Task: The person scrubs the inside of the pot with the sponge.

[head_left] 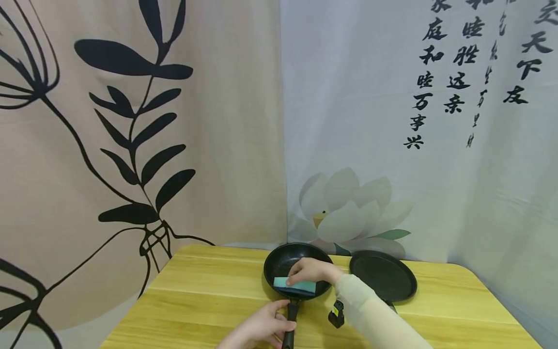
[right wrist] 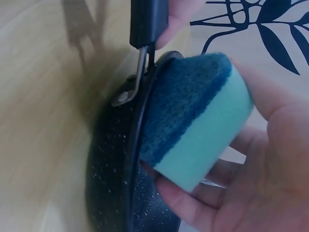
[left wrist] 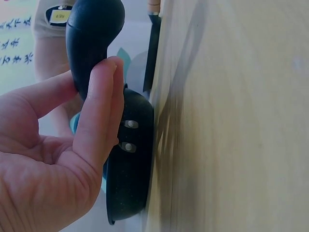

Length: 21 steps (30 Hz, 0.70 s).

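A dark speckled frying pan (head_left: 279,257) sits on the table, its black handle (left wrist: 94,34) toward me. My left hand (head_left: 266,322) holds that handle, with fingers along one side and the thumb on the other in the left wrist view. Over the pan, my right hand (head_left: 310,270) grips a sponge (right wrist: 207,130) with a light green foam body and a dark blue scouring layer. The scouring side faces the pan and lies right at the rim near the handle. Part of the pan's inside is hidden behind the right hand and sponge.
A flat, round black pan (head_left: 381,276) lies to the right, its handle partly hidden by my right forearm. Both pans stand on a yellow wood-grain table (head_left: 209,286). Behind the table hangs a printed curtain (head_left: 235,121) with plants and writing.
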Available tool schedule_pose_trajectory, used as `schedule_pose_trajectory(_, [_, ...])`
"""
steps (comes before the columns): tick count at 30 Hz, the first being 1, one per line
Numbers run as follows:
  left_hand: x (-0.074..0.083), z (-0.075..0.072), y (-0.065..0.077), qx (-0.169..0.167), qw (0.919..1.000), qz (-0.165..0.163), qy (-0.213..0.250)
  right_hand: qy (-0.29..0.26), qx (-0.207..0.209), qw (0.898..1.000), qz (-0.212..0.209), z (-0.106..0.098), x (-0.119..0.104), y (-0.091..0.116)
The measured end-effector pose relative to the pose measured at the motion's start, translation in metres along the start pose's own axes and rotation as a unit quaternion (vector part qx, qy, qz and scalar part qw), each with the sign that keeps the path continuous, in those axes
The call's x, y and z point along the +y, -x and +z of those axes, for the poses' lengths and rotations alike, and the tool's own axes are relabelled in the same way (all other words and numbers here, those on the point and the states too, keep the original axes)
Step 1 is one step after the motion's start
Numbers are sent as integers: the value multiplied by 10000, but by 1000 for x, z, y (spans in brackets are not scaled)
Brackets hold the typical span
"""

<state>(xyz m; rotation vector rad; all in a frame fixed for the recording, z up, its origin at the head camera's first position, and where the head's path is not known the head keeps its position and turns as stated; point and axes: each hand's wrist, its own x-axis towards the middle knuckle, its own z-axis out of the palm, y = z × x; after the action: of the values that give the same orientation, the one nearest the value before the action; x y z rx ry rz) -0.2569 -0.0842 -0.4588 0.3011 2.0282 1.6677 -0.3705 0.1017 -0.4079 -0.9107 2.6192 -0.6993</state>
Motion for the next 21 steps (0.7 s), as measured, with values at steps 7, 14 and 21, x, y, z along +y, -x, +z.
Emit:
schedule_pose_trajectory(7, [1,0,0,42,10000,50,-59,-387,92,9992,27,5,0,-3])
schedule_pose_trajectory(14, [0,-1,-1,-13,10000,21,-60,-744,174,9969,180,8,-1,-8])
schedule_pose_trajectory(21, [-2,-2,-1,-62,9999,72,-48,-1176,315,9918,395,13,1,-14])
